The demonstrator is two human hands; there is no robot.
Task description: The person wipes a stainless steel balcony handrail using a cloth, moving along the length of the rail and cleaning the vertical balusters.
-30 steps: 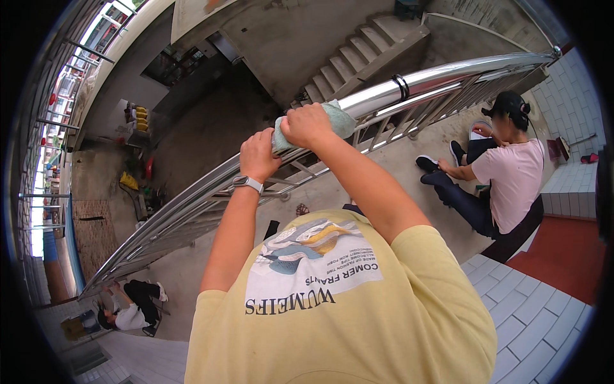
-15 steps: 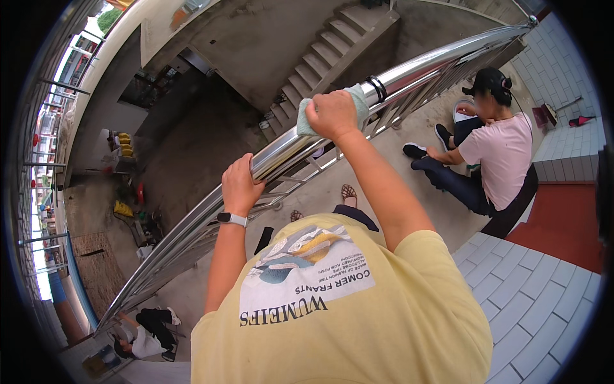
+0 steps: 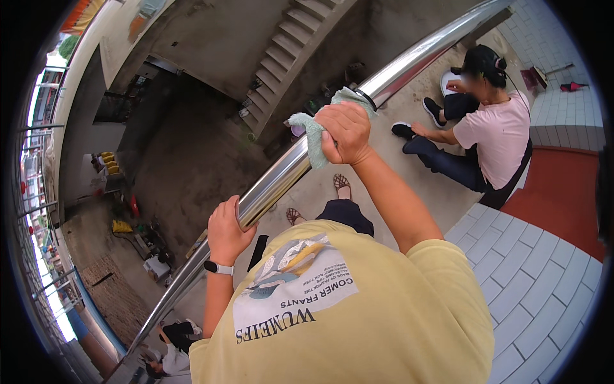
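Up along the rail (image 3: 275, 182) goes the right hand (image 3: 345, 131) in the head view: half a second ago its cloth (image 3: 315, 146) sat just short of the black band (image 3: 366, 99), and now it reaches it. One second ago both hands were close together on that cloth; now a stretch of bare, shiny metal shows between them.

I see the right hand's fingers clenched round the pale green cloth at the upper middle of the frame, pressing it onto the rail, with one loose corner flaring to the left. Lower down, left of centre, the left hand (image 3: 230, 230) has its fingers curled over the bare metal, a pale-strapped watch (image 3: 219, 267) on the wrist. The rail itself slants from the lower left to the upper right.

Below the rail, near the middle, a pair of brown sandals (image 3: 342, 187) pokes out beyond the yellow T-shirt (image 3: 396, 313). At the right of the frame a person in a pink top (image 3: 502, 137) and dark cap sits low. Concrete stairs (image 3: 281, 57) climb at the upper middle, and white tiles (image 3: 511, 281) fill the lower right.
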